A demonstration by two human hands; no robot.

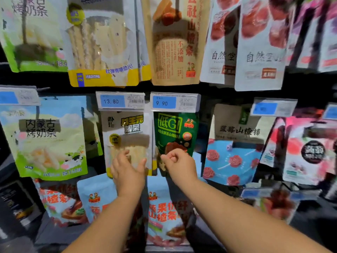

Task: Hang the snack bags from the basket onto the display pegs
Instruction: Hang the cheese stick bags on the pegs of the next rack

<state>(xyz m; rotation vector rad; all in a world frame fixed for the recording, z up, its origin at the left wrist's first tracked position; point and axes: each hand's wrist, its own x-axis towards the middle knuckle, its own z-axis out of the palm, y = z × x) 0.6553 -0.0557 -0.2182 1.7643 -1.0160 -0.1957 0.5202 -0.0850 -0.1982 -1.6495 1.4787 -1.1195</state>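
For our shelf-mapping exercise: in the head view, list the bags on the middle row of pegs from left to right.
Cow bag → white-and-yellow bag → green bag → blue rose bag → pink bag.

1. Two bare forearms reach up from the bottom edge toward the frame's centre.
2. Left hand (127, 170) is spread, fingers apart.
3. Right hand (179, 166) is curled, fingertips pinched together.

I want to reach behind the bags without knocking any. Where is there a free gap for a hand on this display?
A dark gap lies between the green bag under the 9.90 tag and the blueberry hawthorn bag. Another dark strip runs under the top row, above the price tags. Elsewhere bags overlap tightly, especially at the right and in the bottom row.
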